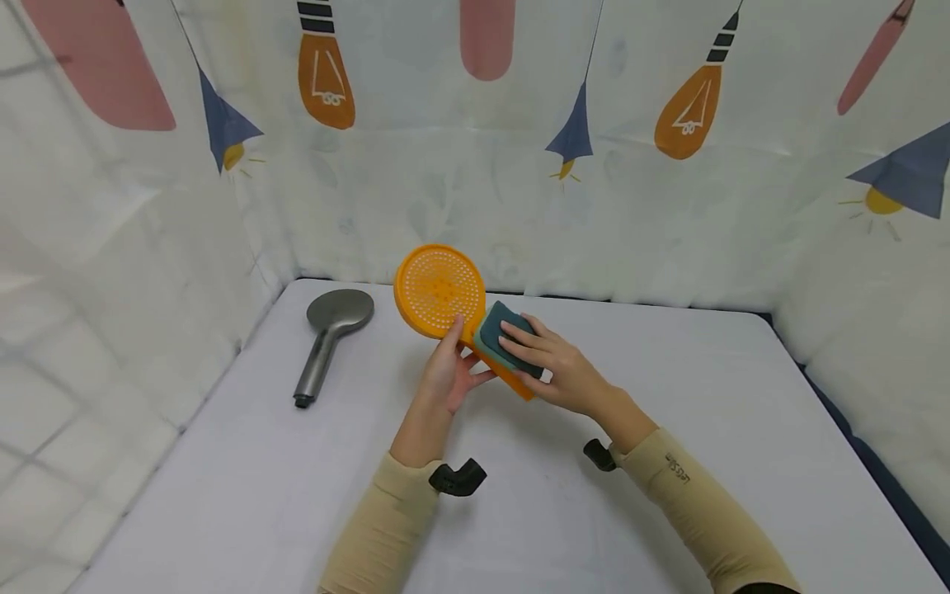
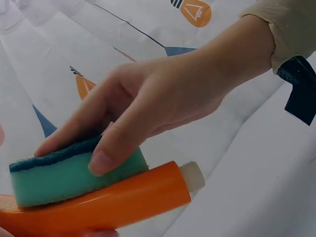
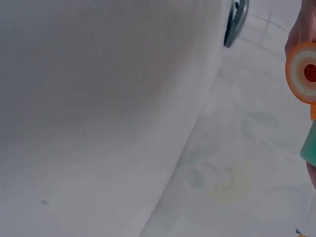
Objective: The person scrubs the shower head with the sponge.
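Note:
My left hand grips an orange shower head near its neck, the thumb lying by the perforated round face. The shower head is raised off the table, its handle slanting down to the right. My right hand holds a dark-and-light green sponge against the handle. In the left wrist view, the thumb and fingers of the right hand pinch the sponge, whose light green side touches the orange handle. A pale threaded end sticks out of the handle. Only the sponge's edge shows in the right wrist view.
A grey shower head lies on the left part of the white table. Behind the table hangs a pale curtain printed with lamps and bulbs. Black curved pieces are fixed at both sleeve cuffs.

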The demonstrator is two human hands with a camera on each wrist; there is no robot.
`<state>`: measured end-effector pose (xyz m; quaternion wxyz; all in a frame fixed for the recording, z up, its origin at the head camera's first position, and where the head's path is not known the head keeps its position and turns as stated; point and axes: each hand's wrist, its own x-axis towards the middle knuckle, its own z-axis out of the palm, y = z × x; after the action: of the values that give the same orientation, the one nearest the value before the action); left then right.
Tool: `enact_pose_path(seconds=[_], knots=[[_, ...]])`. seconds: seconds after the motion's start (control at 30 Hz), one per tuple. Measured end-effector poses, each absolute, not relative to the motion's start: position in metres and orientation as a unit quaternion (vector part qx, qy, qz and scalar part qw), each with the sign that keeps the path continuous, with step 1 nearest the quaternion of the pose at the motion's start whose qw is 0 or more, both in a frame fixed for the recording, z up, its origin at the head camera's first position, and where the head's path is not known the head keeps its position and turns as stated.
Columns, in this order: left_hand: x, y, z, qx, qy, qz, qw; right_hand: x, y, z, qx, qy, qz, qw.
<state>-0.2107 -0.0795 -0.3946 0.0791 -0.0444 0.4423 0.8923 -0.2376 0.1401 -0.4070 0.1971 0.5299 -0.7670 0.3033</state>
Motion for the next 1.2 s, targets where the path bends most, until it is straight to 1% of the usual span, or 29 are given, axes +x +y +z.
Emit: enact_pose_path(seconds=[0.1,0.23,0.33,0.4,0.63,0.73,0.87,0.93,1.0,1.07,1.2], knots=[[-0.211,-0.082,-0.393,-0.056,0.432,0.897,0.071,-0.239,0.137,-0.404,0.533,-0.767,0.308,0.182],[-0.213,-0.094,-0.389,-0.080,0.404,0.911,0.028,-0.237,0.148,-0.406,0.551,-0.761,0.308,0.153],[-0.214,-0.101,-0.388,-0.077,0.385,0.920,0.013,-0.234,0.159,-0.410,0.561,-0.752,0.307,0.159],[-0.215,-0.101,-0.389,-0.073,0.377,0.923,0.017,-0.234,0.161,-0.411,0.569,-0.747,0.299,0.170],[-0.212,-0.090,-0.398,-0.056,0.404,0.910,0.071,-0.239,0.142,-0.400,0.581,-0.750,0.256,0.184],[-0.213,-0.091,-0.399,-0.067,0.400,0.912,0.062,-0.237,0.144,-0.400,0.589,-0.751,0.242,0.175],[-0.216,-0.099,-0.397,-0.090,0.371,0.924,0.026,-0.230,0.155,-0.411,0.600,-0.752,0.216,0.168],[-0.217,-0.100,-0.396,-0.088,0.360,0.929,0.010,-0.228,0.158,-0.414,0.603,-0.750,0.209,0.175],[-0.218,-0.098,-0.399,-0.085,0.355,0.931,0.004,-0.227,0.157,-0.414,0.606,-0.747,0.205,0.183],[-0.219,-0.095,-0.402,-0.085,0.359,0.929,0.008,-0.228,0.152,-0.410,0.609,-0.742,0.203,0.192],[-0.220,-0.087,-0.405,-0.089,0.390,0.915,0.044,-0.230,0.137,-0.400,0.605,-0.742,0.202,0.205]])
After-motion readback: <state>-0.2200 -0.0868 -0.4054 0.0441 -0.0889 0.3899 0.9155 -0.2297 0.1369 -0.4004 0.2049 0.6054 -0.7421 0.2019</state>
